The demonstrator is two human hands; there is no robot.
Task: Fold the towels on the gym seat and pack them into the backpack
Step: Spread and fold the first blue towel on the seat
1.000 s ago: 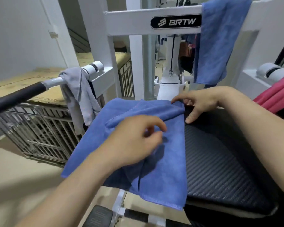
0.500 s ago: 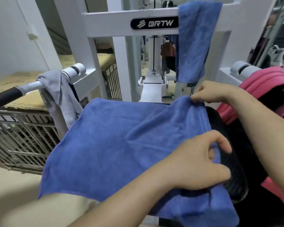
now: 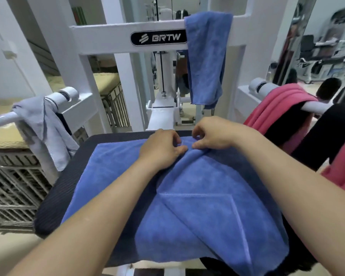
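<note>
A blue towel (image 3: 197,212) lies spread over the black ribbed gym seat (image 3: 54,198), with one corner folded over near the front. At its far edge my left hand (image 3: 161,148) and my right hand (image 3: 213,134) sit side by side, each pinching a ridge of the blue cloth. A second blue towel (image 3: 206,56) hangs over the white crossbar of the machine. On the left handle a grey towel (image 3: 42,128) is draped. A pink towel (image 3: 277,104) hangs on the right handle. The backpack is not clearly visible; dark fabric (image 3: 327,134) shows at the right edge.
The white machine frame (image 3: 108,38) stands right behind the seat. A metal wire crate (image 3: 10,188) sits low on the left. Other gym equipment shows in the background at the far right.
The blue towel was dragged to the right and now lies spread on the seat instead of hanging off its left side. Both hands have come together at its far edge.
</note>
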